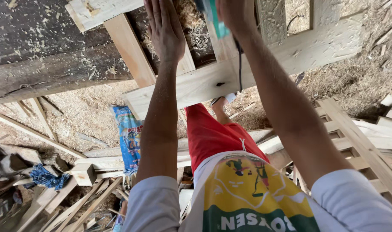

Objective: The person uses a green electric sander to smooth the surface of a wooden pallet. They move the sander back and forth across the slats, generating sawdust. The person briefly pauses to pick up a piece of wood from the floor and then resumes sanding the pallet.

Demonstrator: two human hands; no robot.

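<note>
At the far left, a dark, weathered timber bench (54,73) strewn with pale shavings runs across the upper part of the view, and below it the sawdust-covered floor (84,111) carries loose thin wooden slats (37,133). Near the left edge lie a crumpled blue rag (47,177) and a small square offcut block of pale wood (85,173), with a blue printed plastic sack (129,141) hanging or lying just to their right. Next comes the left hand (163,28), stretched out flat with its fingers together and palm down, pressing on a pale sawn wooden frame of crossed boards (196,86); the hand rests on the frame's far part, where a slanted light-coloured plank (129,49) passes just to its left, and shavings are heaped between the boards beside it. The frame's broad cross board runs from near the sack rightward and farther, under both forearms. To the right of the left hand, the right hand (234,15) is closed around a teal-and-blue power tool (215,19), only partly in view at the top edge, held against the frame; a black cord (240,64) drops from it along the forearm. Below, between the arms, show red shorts (213,133) and a white shirt with a yellow and green print (247,193). At the near right, a pale wooden slatted ladder-like frame (359,146) lies on the sawdust, well apart from both hands.
</note>
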